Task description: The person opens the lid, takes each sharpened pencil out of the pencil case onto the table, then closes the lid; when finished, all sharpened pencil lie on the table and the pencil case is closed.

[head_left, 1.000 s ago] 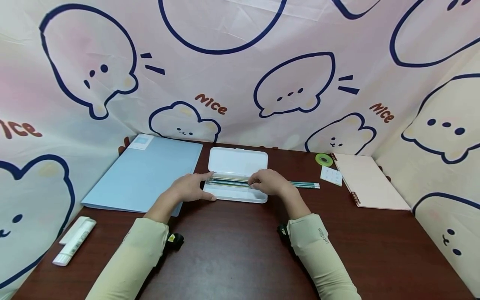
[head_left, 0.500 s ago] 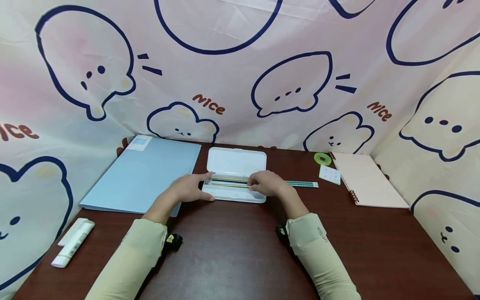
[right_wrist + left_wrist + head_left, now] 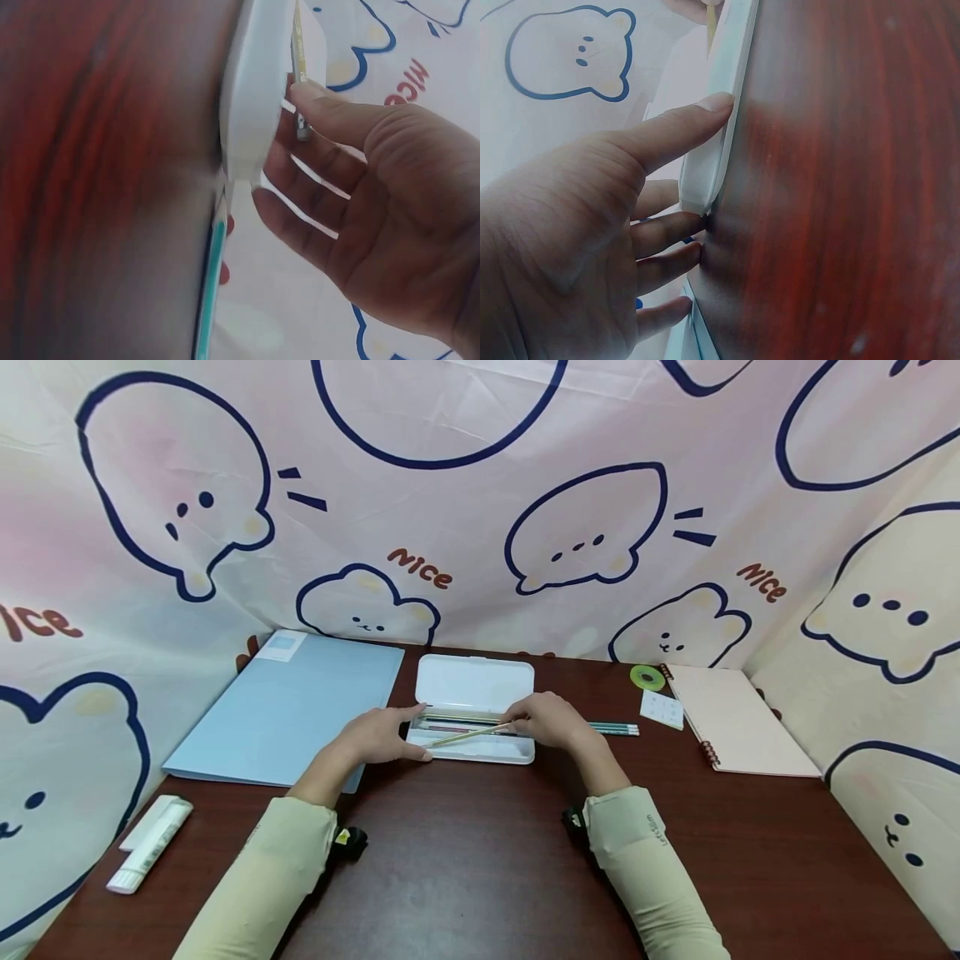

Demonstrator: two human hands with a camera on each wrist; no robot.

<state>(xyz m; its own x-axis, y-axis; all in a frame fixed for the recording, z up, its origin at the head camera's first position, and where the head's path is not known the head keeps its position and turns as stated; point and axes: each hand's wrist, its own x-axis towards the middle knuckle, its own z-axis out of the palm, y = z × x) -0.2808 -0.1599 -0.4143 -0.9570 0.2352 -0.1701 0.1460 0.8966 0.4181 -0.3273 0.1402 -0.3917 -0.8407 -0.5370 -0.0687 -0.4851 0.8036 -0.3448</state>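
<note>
Left hand (image 3: 377, 735): thumb (image 3: 676, 132) spread wide from fingers (image 3: 667, 270).
Right hand (image 3: 551, 720): thumb pinches against index finger, others loosely curved.
Arms (image 3: 258, 868): both stretched forward.

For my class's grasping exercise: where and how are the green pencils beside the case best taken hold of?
Probably pinch the green pencils on their shafts near the white ends, from above and the right: they lie flat on the table, white ends pointing away from the case, and the right hand hides their other ends in the head view.
</note>
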